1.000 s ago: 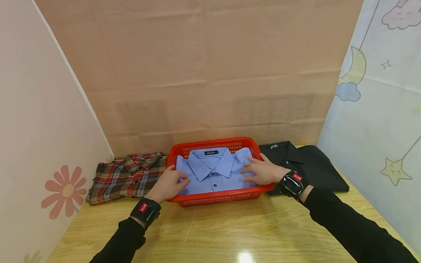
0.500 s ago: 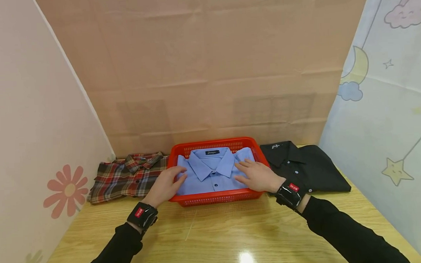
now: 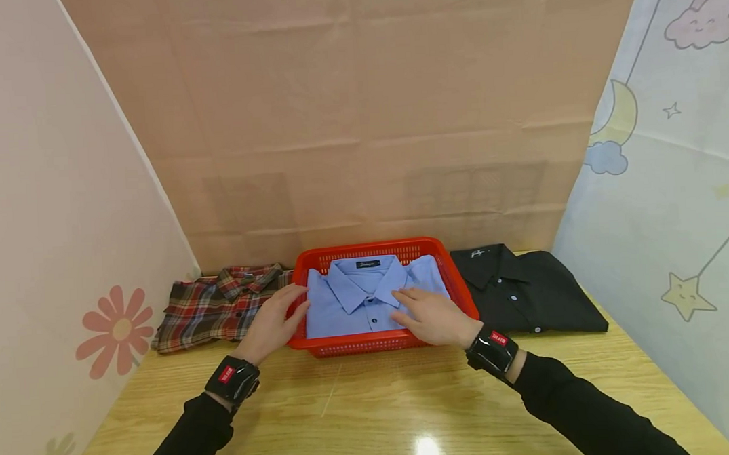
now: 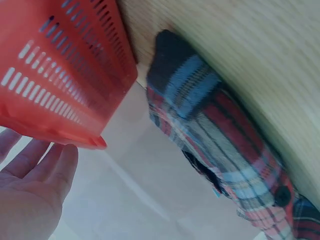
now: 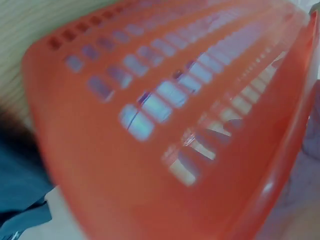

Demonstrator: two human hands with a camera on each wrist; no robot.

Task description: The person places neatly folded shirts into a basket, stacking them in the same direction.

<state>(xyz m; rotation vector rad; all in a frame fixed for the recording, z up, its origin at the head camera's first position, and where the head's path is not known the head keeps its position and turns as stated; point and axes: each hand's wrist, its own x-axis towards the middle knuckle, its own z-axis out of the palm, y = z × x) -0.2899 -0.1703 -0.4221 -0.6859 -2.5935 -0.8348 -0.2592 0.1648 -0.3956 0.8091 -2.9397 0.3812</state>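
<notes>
Light-blue cloth, a folded shirt (image 3: 357, 316) lies between the hands in a slotted red plastic basket (image 3: 357, 341) whose long axis runs from left hand (image 3: 269, 325) to right hand (image 3: 437, 316), the right nearer the shirt. Both hands are open, fingers unclenched. Beyond the left, plaid shirt (image 3: 215, 312); beyond the right, black shirt (image 3: 529, 295).

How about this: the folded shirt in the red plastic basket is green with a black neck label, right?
Not green: the head view shows the folded collared shirt in the red plastic basket is light blue, with a black neck label.
</notes>
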